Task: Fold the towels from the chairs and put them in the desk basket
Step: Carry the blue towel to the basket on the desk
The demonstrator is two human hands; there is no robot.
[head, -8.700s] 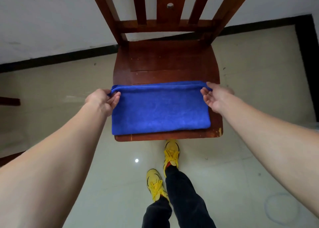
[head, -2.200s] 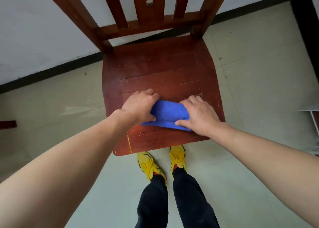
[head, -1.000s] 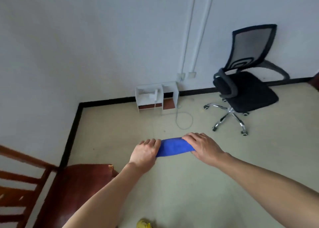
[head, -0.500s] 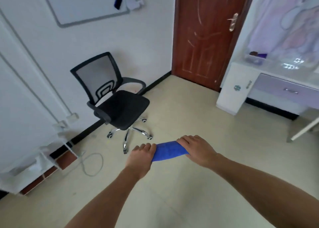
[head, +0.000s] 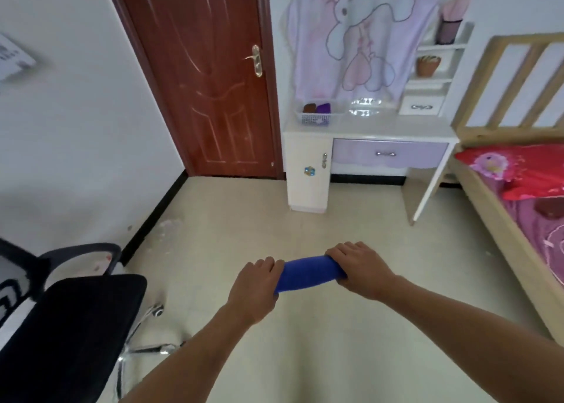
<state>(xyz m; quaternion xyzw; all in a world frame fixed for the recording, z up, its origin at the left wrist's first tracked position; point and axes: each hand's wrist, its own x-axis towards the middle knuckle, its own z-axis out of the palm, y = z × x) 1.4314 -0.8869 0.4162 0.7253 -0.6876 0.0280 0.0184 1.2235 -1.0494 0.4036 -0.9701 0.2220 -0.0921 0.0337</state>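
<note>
**user1:** ok so compared with half a second back the view has swung right. The door (head: 207, 76) now sits upper left of centre and the black office chair (head: 70, 326) has slid into the lower left corner. The desk (head: 396, 128) is fully in view, upper right of centre. Hands and towel sit about where they did, low in the middle.

**user2:** what's the grip like?

**user1:** the blue towel (head: 308, 273) is folded into a small thick bundle and held in the air over the floor. The left hand (head: 254, 286) grips its left end with fingers curled over the top. The right hand (head: 360, 270) grips the right end the same way, knuckles up. Only the middle strip of blue shows between them.

**user2:** and the basket?

**user1:** small bluish mesh basket (head: 316, 118) on the left end of the desk top, upper middle of the frame, well apart from the towel. Something brown and something purple lie inside it, can't tell what they are. A bed (head: 518, 204) with a red cover runs down the right edge.
</note>
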